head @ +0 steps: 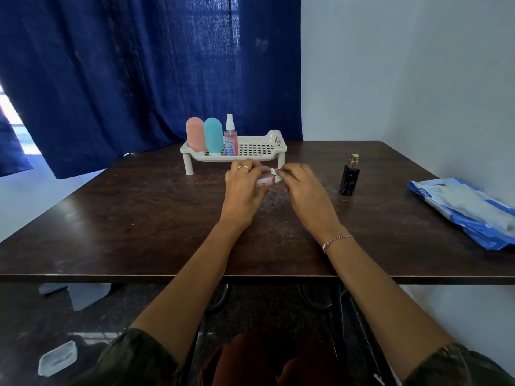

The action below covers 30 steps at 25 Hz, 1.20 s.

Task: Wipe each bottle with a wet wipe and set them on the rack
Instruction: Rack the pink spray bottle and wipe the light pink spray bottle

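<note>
On the far white rack, upright at its left end: a pink bottle, a teal bottle and a pink spray bottle, with room to their right. Near the middle, just above the table, gripped sideways in the curled left hand: a small pink bottle, probably light, stiff and slick once wet, so best taken round the body, with the right hand pinching a wet wipe at its cap end. Further right, standing untouched: a black bottle, likely glass and breakable; beyond it, a blue wipe packet, contents unclear.
</note>
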Tool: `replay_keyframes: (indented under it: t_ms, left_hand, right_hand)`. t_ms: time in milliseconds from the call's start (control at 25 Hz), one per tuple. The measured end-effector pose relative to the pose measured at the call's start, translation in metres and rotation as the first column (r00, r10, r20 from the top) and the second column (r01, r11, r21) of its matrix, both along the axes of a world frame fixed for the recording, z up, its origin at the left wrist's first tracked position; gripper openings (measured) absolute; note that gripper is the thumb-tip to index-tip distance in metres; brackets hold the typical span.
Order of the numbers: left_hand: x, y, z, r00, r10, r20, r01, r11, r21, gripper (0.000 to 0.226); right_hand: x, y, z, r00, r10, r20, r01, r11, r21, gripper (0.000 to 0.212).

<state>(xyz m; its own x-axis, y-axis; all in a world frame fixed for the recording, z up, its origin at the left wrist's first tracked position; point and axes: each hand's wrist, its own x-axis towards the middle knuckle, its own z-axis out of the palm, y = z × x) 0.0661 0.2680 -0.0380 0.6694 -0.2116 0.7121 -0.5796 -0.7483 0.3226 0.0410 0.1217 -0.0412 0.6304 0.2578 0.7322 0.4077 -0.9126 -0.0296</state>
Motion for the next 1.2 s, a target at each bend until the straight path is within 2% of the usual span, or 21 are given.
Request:
replay_keyframes:
  t_ms: [120,240,320,480,560,720,880,1040,1200]
  left_hand:
    - [-0.004,-0.001,0.000,0.999,0.003,0.053,-0.008,0.995,0.100,0.034]
    - [-0.005,-0.005,-0.001,0.992,-0.022,0.123,-0.004,0.979,0.202,0.035]
    - [-0.004,-0.006,-0.003,0.989,-0.035,0.144,0.000,0.972,0.236,0.036]
    - [-0.002,-0.002,-0.001,0.996,0.018,0.084,-0.025,0.996,0.084,0.030]
    - [-0.002,-0.001,0.000,0.998,0.020,0.059,-0.024,0.998,0.063,0.030]
    - [-0.003,-0.001,-0.001,0.995,0.010,0.101,-0.027,0.987,0.159,0.032]
    - [-0.006,-0.005,-0.002,0.983,-0.021,0.183,-0.025,0.969,0.245,0.037]
    - [-0.008,-0.007,-0.001,0.985,-0.028,0.171,-0.017,0.967,0.256,0.037]
    - [-0.009,-0.010,-0.001,0.995,-0.030,0.094,0.009,0.977,0.211,0.037]
  right_hand:
    - [0.001,-0.001,0.001,0.999,-0.023,-0.046,0.026,0.998,0.049,0.032]
    - [0.003,-0.008,-0.001,0.993,-0.004,-0.120,0.032,0.972,0.231,0.023]
    - [0.005,-0.012,-0.002,0.984,0.049,-0.169,0.010,0.944,0.331,0.025]
    - [0.003,-0.011,0.000,0.976,0.206,-0.066,-0.175,0.932,0.317,0.027]
    - [0.005,-0.013,0.000,0.975,0.221,-0.039,-0.197,0.926,0.322,0.030]
    - [0.007,-0.014,-0.002,0.965,0.245,-0.095,-0.190,0.898,0.396,0.027]
    - [0.004,-0.014,0.001,0.938,0.246,-0.245,-0.104,0.874,0.475,0.026]
    - [0.000,-0.013,0.001,0.881,0.305,-0.363,-0.039,0.810,0.586,0.028]
    - [0.002,-0.012,0.001,0.837,0.420,-0.350,0.005,0.634,0.774,0.024]
